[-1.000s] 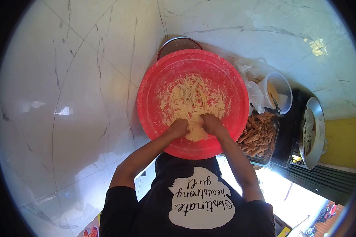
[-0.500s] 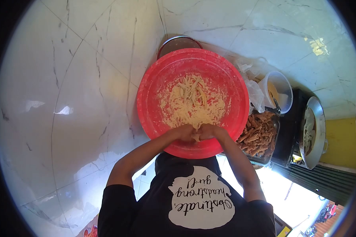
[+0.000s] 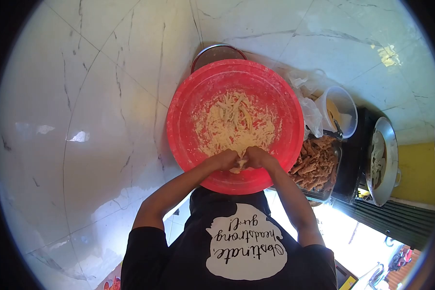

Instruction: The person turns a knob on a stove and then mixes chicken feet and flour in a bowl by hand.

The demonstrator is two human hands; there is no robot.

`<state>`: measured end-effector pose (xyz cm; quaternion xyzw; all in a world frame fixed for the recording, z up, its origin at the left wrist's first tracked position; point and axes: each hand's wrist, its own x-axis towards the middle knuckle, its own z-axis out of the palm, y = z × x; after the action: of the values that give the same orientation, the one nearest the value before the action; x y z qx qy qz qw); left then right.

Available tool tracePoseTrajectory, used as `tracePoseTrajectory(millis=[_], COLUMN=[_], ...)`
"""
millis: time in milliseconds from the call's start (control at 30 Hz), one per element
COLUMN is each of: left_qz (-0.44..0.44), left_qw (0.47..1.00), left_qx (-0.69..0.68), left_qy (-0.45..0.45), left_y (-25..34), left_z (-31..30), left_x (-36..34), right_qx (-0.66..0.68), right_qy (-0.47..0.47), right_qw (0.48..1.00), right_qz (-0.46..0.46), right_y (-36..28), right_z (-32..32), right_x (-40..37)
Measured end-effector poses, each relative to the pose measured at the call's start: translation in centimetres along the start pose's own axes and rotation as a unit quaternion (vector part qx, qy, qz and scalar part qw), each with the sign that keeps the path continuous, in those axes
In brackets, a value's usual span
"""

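A large red basin (image 3: 181, 113) in front of my body holds loose pale flour (image 3: 217, 133) and several flour-coated strips (image 3: 234, 110) heaped near its middle. Over the near side of the basin, my left hand (image 3: 225, 159) and my right hand (image 3: 257, 157) are close together, both with curled fingers. Between them shows a pale flour-coated piece (image 3: 239, 166), gripped from both sides. Its exact kind is hard to make out, and the fingertips are partly hidden.
To the right sits a tray of brown fried pieces (image 3: 316, 164). Behind it are a plastic bag (image 3: 311, 116) and a clear tub (image 3: 348, 113) with yellowish contents. A wide metal pan (image 3: 386, 183) stands farther right. A round sieve-like rim (image 3: 218, 47) shows behind the basin, against the tiled wall.
My hands have shifted slightly; the right hand is a little higher, and the pale piece between them has changed position. The basin and surroundings stay put.
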<state>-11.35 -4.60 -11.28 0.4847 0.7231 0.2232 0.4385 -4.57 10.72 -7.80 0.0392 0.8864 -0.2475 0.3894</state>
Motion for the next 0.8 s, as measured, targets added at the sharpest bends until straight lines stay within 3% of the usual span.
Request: tracePoseTrajectory(millis=[200,300,367,433,467,500,567,600,633,667,700,767,800], left_qz=[-0.004,-0.054,-0.122,-0.15,-0.178,-0.177,-0.096,-0.097,-0.043,0.012,0.014,-0.093,-0.094], left_qw=[0.999,0.998,0.985,0.983,0.979,0.979,0.993,0.993,0.999,0.997,0.997,0.986,0.986], left_qx=[-0.025,-0.005,-0.014,0.023,0.06,0.06,0.07,0.07,0.001,-0.069,-0.069,-0.104,-0.104], left_qy=[0.026,0.011,0.119,0.102,0.085,0.085,-0.011,-0.01,-0.021,-0.033,-0.034,0.088,0.089], left_y=[-0.6,-1.1,-1.4,-0.7,-0.3,-0.5,-1.4,-1.5,-1.6,-1.6,-1.0,0.0,-0.4], left_z=[-0.5,-0.9,-0.6,-1.0,-1.1,-0.6,0.7,0.8,0.9,1.0,0.6,-0.4,-0.1], left_x=[-0.2,-0.2,-0.4,-1.0,-1.2,-0.9,-0.1,0.1,0.2,0.5,0.4,0.1,0.2], right_qx=[0.038,0.061,0.083,0.036,0.036,0.05,0.065,0.007,-0.05,-0.05,-0.059,-0.067,-0.045], right_qy=[0.003,0.029,0.04,0.148,0.148,0.184,0.22,0.239,0.258,0.259,0.234,0.209,0.145], right_qw=[0.999,0.998,0.996,0.988,0.988,0.982,0.973,0.971,0.965,0.965,0.97,0.975,0.988], right_qz=[-0.005,-0.019,-0.018,-0.025,-0.025,0.002,0.027,0.018,0.01,0.011,-0.012,-0.035,-0.021], right_y=[0.1,0.5,0.7,1.4,1.7,1.3,0.9,0.9,0.8,0.9,0.7,0.5,0.1], right_z=[-0.2,-0.2,-0.2,0.2,0.4,0.1,0.1,0.4,0.6,0.8,0.8,0.7,0.5], right_x=[-0.3,-0.3,-0.3,0.3,0.6,0.5,0.6,0.7,0.8,0.8,0.8,0.6,0.2])
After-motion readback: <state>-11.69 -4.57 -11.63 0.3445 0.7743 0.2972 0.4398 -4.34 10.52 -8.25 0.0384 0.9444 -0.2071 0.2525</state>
